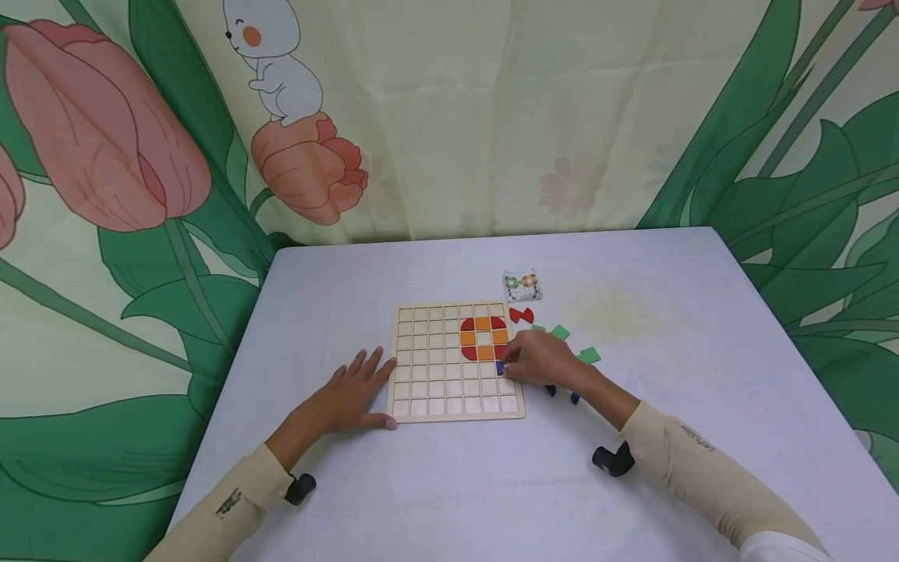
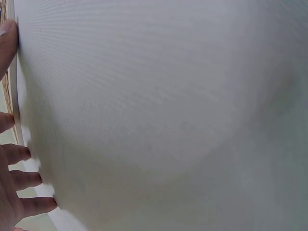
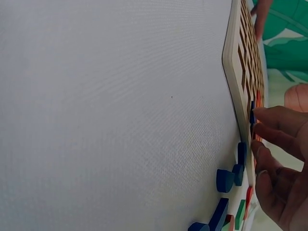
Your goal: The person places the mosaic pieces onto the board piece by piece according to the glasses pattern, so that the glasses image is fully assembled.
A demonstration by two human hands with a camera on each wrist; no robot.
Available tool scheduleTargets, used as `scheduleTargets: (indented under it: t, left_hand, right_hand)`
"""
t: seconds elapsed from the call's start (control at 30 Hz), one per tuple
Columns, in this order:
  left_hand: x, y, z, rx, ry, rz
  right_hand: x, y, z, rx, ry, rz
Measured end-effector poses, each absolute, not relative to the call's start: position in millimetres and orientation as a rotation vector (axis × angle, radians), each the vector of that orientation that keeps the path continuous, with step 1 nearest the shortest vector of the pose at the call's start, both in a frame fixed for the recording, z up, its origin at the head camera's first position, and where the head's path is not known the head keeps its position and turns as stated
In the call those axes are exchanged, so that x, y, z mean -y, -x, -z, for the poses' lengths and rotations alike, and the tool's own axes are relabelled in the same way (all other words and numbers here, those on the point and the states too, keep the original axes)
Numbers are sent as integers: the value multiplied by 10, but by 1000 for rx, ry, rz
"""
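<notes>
Head view: I see a pale wooden grid board (image 1: 427,389), square cells framed by thin raised slats, lying on a matte white tablecloth (image 1: 456,488). In its upper right, orange square tiles (image 1: 482,323) and red rounded-corner tiles (image 1: 468,353) form a ring around one pale cell. Beyond the board lies a small printed card (image 1: 522,287); off the right edge, a red bow-like pair (image 1: 521,315), flat green tiles (image 1: 588,355) and dark blue pieces (image 1: 575,398). The left hand (image 1: 354,394) lies relaxed, palm down, fingers spread, against the board's left side. The right hand (image 1: 544,357) reaches in from the right, fingers bent, pinching a blue tile (image 1: 500,368) over the right-hand column below the ring.

Left wrist view: I get mostly finely woven cloth; the fingers fan out at the left margin, one at the board's edge.

Right wrist view: I note the board's smooth rounded corner and thick blue blocks, some curved, on the cloth. Fingertips meet the blue tile at the grid.
</notes>
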State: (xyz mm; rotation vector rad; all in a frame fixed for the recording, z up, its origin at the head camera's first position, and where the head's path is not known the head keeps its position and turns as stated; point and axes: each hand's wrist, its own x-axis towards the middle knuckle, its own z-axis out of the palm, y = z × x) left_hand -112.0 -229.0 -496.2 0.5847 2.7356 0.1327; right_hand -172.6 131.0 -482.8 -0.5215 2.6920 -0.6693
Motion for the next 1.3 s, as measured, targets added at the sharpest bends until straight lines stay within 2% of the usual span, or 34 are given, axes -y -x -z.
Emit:
scheduleTargets:
  t: [0.3,0.63,0.87,1.1,1.3]
  left_hand:
    - [2279,1118,4966,-2749,-584,-117]
    - [2282,1124,4967,-2750,-594,-99]
    - [2306,1133,4998,-2747,-596,-104]
    - [2318,1129,4987,-2736,-603,-142]
    - [2318,1130,4978,-2724,-606,-146]
  right_hand:
    - [-1508,1708,4811,-2635,667,821]
    - [-2031,1565,4838,-2583,452,1007]
    - [-2289,1406,4849,-2608,482,997]
    - [-2321,1366,4907,-2648,541,983]
    - [-2271,1385,4979,-2771,616,799]
